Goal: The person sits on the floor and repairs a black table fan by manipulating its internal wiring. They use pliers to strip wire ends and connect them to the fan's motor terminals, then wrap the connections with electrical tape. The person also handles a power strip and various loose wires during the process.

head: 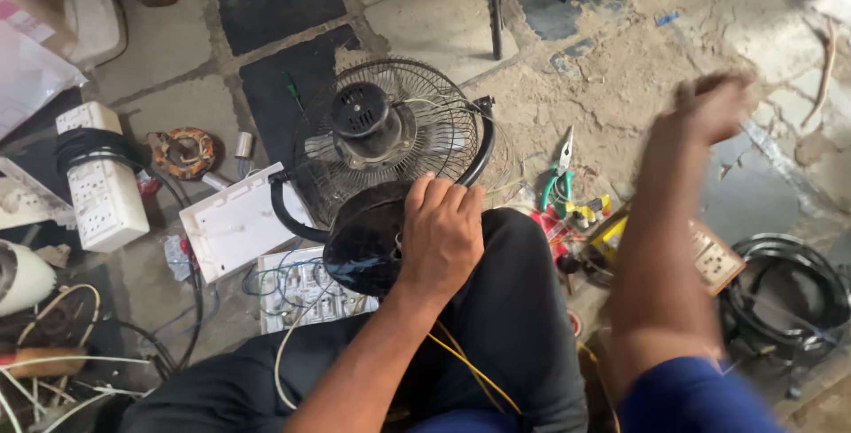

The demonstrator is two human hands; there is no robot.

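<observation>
A small black table fan (390,145) lies face down on the floor in front of me, its wire grille and motor housing up. My left hand (441,234) rests flat on the fan's round black base (359,242), which sits against my knee. My right hand (709,109) is raised at the right, blurred with motion; whether it holds anything cannot be told. Thin yellow wires (470,366) run over my dark trousers.
A white extension board (102,176), a copper coil winding (184,151), a white switch plate (232,220) and an open wired board (306,291) lie to the left. Green-handled pliers (558,176), a socket box (716,260) and coiled black cable (784,296) lie to the right. Another person sits beyond.
</observation>
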